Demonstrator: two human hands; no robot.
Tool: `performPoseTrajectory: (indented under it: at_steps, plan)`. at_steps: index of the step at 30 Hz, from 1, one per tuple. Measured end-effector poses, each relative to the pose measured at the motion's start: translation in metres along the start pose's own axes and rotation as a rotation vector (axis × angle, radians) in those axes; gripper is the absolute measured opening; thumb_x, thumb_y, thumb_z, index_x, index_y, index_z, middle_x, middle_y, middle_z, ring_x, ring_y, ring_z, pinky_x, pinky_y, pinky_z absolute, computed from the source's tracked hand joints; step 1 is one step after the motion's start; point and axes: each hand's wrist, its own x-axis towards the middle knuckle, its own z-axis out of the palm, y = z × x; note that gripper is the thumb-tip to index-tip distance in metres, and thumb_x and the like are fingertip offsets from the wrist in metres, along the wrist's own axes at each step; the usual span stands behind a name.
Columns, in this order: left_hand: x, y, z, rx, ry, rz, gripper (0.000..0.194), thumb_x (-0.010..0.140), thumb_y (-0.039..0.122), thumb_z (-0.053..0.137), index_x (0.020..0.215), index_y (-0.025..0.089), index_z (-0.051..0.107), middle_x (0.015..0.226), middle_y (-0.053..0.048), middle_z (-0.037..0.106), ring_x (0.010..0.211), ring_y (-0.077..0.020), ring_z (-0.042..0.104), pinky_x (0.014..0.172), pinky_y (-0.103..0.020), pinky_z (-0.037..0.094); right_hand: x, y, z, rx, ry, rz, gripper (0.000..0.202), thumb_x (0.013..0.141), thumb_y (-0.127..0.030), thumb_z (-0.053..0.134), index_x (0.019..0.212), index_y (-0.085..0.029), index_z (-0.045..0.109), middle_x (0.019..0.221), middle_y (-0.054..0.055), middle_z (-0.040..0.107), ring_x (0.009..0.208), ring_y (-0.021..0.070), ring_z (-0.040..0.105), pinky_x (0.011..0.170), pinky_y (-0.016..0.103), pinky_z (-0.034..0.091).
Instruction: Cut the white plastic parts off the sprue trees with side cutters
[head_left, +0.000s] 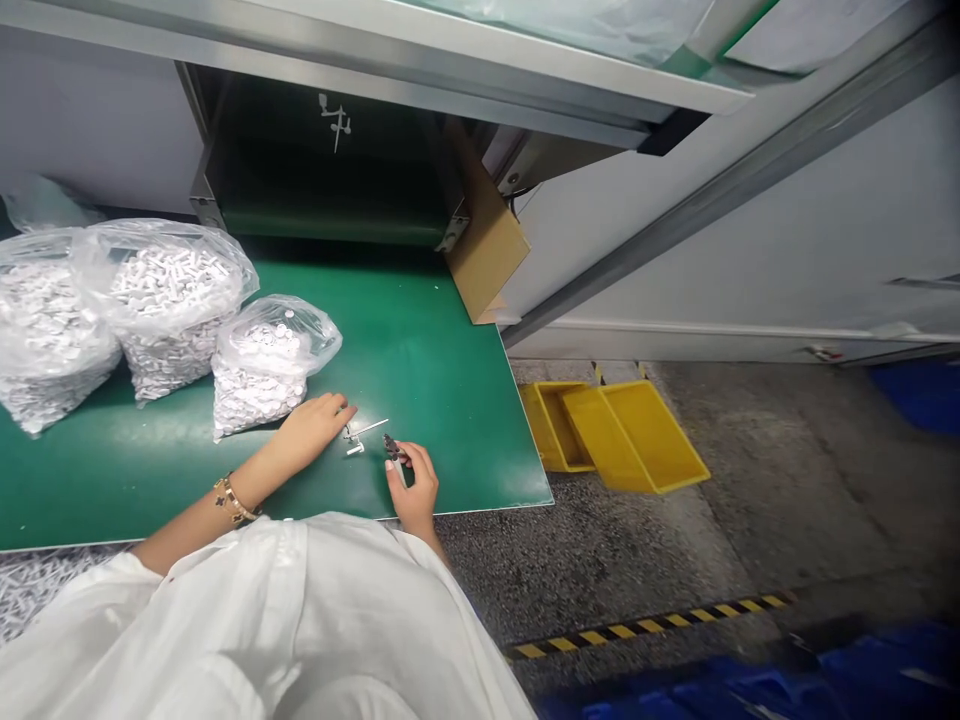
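My left hand (pixel 321 425) is low over the green tabletop (pixel 420 370), its fingers closed at the upper left end of a small white branched plastic sprue (pixel 361 432). The exact grip is partly hidden by the fingers. In my right hand (pixel 417 488) is a pair of small nippers (pixel 393 452), with dark metal jaws pointing up and a pale handle in the palm. Their jaws are just right of the sprue, apart from it. Behind my left hand stands an open clear bag of small white round parts (pixel 259 390).
Two bigger bags, one of white parts (pixel 172 310) and another (pixel 52 340), stand at the left. A conveyor belt (pixel 330 200) at the back carries another white sprue (pixel 337 125). Beside it is a cardboard panel (pixel 487 240). Yellow bins (pixel 637 435) lie right of the table.
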Motion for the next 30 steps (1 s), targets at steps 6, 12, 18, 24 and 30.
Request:
performPoseTrajectory:
  at_steps: [6, 12, 18, 24, 30]
  plan:
    - [-0.016, 0.015, 0.016, -0.160, 0.050, -0.117, 0.038, 0.093, 0.042, 0.042, 0.121, 0.018, 0.052, 0.096, -0.007, 0.061, 0.080, -0.0190, 0.060, 0.069, -0.028, 0.046, 0.001, -0.003, -0.001, 0.026, 0.004, 0.000, 0.023, 0.082, -0.026, 0.053, 0.102, -0.019, 0.061, 0.096, 0.007, 0.062, 0.078, 0.0147, 0.058, 0.069, 0.028, 0.050]
    - [-0.014, 0.029, 0.031, -0.068, -0.005, -0.042, 0.027, 0.094, 0.035, 0.042, 0.090, 0.018, 0.063, 0.082, -0.007, 0.058, 0.075, -0.0186, 0.057, 0.065, -0.028, 0.043, 0.001, -0.005, -0.001, 0.033, -0.018, 0.014, 0.023, 0.081, -0.025, 0.054, 0.102, -0.019, 0.062, 0.096, 0.007, 0.062, 0.080, 0.0152, 0.059, 0.071, 0.028, 0.050]
    - [-0.021, 0.008, 0.035, -0.110, 0.166, -0.063, 0.027, 0.095, 0.028, 0.040, 0.097, 0.018, 0.066, 0.089, -0.009, 0.064, 0.088, -0.0214, 0.056, 0.080, -0.035, 0.043, 0.000, -0.004, -0.001, 0.040, -0.020, 0.016, 0.023, 0.080, -0.025, 0.055, 0.101, -0.019, 0.063, 0.096, 0.007, 0.062, 0.079, 0.0150, 0.058, 0.071, 0.028, 0.050]
    - [-0.026, 0.000, 0.031, -0.254, 0.402, -0.232, 0.027, 0.091, 0.029, 0.051, 0.113, 0.022, 0.063, 0.101, -0.009, 0.067, 0.104, -0.0239, 0.055, 0.091, -0.039, 0.041, 0.000, -0.002, -0.002, 0.073, 0.027, -0.008, 0.022, 0.081, -0.025, 0.054, 0.101, -0.018, 0.062, 0.095, 0.006, 0.062, 0.077, 0.0145, 0.057, 0.069, 0.028, 0.049]
    - [-0.023, 0.007, 0.032, -0.737, 0.390, -0.425, 0.026, 0.089, 0.035, 0.052, 0.106, 0.021, 0.065, 0.106, -0.007, 0.067, 0.098, -0.0202, 0.060, 0.091, -0.035, 0.045, -0.002, 0.000, -0.002, 0.046, 0.072, -0.003, 0.023, 0.084, -0.028, 0.052, 0.102, -0.018, 0.061, 0.095, 0.006, 0.061, 0.077, 0.0147, 0.057, 0.068, 0.028, 0.048]
